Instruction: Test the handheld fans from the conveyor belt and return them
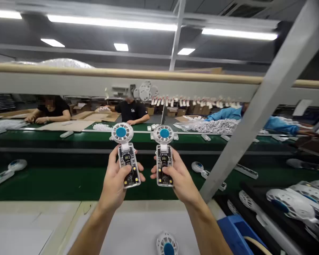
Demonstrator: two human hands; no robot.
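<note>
I hold two small hand-held fans upright in front of me, above the green conveyor belt (69, 184). My left hand (115, 182) is closed round the clear handle of the left fan (124, 152), thumb on its front. My right hand (178, 177) grips the handle of the right fan (164, 152) the same way. Each fan has a white round head with a blue centre and a see-through handle showing a circuit board. The two fans stand side by side, a little apart.
Another fan (167, 244) lies on the white bench below. More fans lie on the belt at left (7, 170) and right (202, 169), and several sit in a tray (295, 205) at right. A slanted metal post (255, 117) crosses the right. Three people work across the belt.
</note>
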